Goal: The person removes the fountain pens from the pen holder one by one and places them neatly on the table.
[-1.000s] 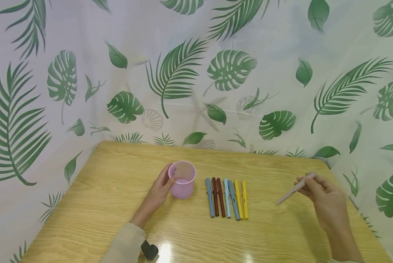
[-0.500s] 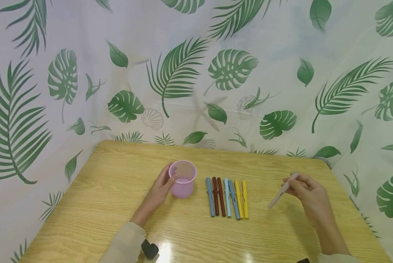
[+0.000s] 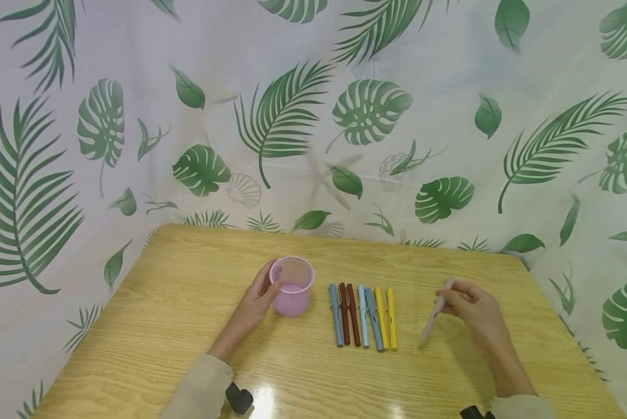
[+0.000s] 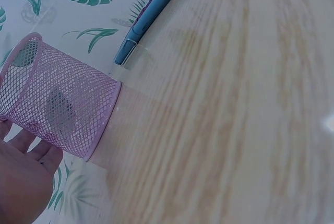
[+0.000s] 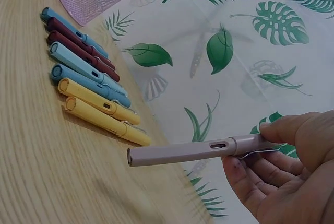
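Note:
My left hand (image 3: 255, 302) grips the side of a pink mesh pen cup (image 3: 291, 301), thumb at its rim; the cup stands upright on the table. In the left wrist view the fingers (image 4: 39, 153) lie along the mesh wall. Over the right part of the table, my right hand (image 3: 473, 308) pinches a pale pinkish pen (image 3: 435, 314) by its clip end, the other end slanting down toward the table. The right wrist view shows the pen (image 5: 177, 153) held between thumb and fingers, its metal clip facing the fingers.
Between the hands several pens lie side by side in a row: blue, dark red (image 3: 344, 314), light blue (image 3: 363, 317) and yellow (image 3: 392, 320). The wooden table (image 3: 213, 250) ends at a leaf-printed cloth (image 3: 292, 116) behind it.
The right hand has moved left with the pale pen, toward the row of pens, and the pen has tilted steeper. The left hand and the cup have stayed in place.

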{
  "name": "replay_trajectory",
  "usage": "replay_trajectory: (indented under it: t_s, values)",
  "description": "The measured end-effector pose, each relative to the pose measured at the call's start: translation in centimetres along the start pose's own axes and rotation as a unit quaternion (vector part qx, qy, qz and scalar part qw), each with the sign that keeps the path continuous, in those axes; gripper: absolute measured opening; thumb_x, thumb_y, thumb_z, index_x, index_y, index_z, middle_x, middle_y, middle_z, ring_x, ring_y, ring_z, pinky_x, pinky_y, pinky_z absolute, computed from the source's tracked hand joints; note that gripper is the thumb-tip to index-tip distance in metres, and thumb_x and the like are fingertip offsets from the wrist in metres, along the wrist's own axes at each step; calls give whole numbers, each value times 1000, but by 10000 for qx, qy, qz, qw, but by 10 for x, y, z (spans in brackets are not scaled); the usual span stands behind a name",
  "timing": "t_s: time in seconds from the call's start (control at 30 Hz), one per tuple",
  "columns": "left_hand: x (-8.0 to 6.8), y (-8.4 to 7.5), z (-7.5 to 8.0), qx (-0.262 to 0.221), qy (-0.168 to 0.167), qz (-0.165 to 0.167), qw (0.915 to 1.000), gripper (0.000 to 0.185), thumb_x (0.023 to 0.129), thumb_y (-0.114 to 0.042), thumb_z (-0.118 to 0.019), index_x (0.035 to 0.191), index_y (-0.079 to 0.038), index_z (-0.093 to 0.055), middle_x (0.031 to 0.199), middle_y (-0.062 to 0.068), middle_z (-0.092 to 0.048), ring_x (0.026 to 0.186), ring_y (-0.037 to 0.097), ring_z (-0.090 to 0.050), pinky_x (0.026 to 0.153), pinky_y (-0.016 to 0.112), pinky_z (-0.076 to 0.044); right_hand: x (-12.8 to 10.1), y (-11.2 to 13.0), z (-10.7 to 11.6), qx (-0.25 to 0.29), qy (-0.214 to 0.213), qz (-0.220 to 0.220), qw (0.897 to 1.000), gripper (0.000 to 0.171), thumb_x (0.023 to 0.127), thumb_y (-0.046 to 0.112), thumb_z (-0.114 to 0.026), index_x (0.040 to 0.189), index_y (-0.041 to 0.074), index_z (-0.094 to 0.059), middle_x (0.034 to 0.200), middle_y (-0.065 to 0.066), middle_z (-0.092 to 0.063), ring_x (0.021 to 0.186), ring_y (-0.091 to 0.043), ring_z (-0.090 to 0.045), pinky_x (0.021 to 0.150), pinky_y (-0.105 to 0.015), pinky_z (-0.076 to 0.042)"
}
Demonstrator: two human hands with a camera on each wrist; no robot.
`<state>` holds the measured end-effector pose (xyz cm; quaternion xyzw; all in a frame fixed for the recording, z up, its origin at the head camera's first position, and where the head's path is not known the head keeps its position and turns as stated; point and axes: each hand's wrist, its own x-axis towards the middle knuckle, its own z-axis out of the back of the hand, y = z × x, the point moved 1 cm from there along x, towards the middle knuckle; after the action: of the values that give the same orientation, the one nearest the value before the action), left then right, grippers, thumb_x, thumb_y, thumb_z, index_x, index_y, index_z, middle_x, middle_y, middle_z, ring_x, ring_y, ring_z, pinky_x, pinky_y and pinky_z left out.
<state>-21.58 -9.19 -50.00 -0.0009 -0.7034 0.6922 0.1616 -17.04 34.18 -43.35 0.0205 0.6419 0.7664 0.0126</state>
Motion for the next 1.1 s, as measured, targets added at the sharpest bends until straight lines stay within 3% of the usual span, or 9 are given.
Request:
replay_trajectory:
  t_s: [0.1,0.3,0.53,0.8,1.1]
  values:
    - [0,1,0,-17,7,-17,10000,59,110,-8,-49,159,9,-21,163,31,-27,153,41,-24,125,47,-21,4,-5,-3,-308,-26,-104,9995,48,105,19,-63,137,-13,-50,103,11,-74,90,-9,-72,84,-21,-60]
    - [0,1,1,14,13,-3,10000,59,110,-9,-49,160,7,-22,163,30,-28,153,40,-24,125,47,-21,9,-11,-9,-695,-101,-288,9971,54,106,22,-61,143,-15,-46,113,-1,-74,90,-7,-71,84,-24,-60]
    - [-1,1,1,28,33,-5,10000,59,110,-10,-49,160,6,-22,163,30,-28,153,40,-24,125,47,-21,13,-14,-17,-695,-99,-476,9964,54,106,22,-62,143,-15,-47,116,-8,-74,89,-8,-71,83,-25,-61]
    - [-3,1,1,276,95,-371,9989,62,111,-20,-50,159,8,-22,161,34,-29,151,45,-26,124,49,-24,16,-17,-27,-615,-54,-635,9961,52,105,17,-62,143,-16,-46,113,-11,-73,88,-8,-70,85,-31,-62]
    - [-2,0,1,114,50,86,9999,60,111,-13,-49,161,3,-21,165,26,-27,154,37,-23,126,44,-21,19,-21,-39,-1035,-83,-679,9923,49,106,16,-60,140,-18,-48,121,-29,-67,87,-10,-69,83,-34,-63]
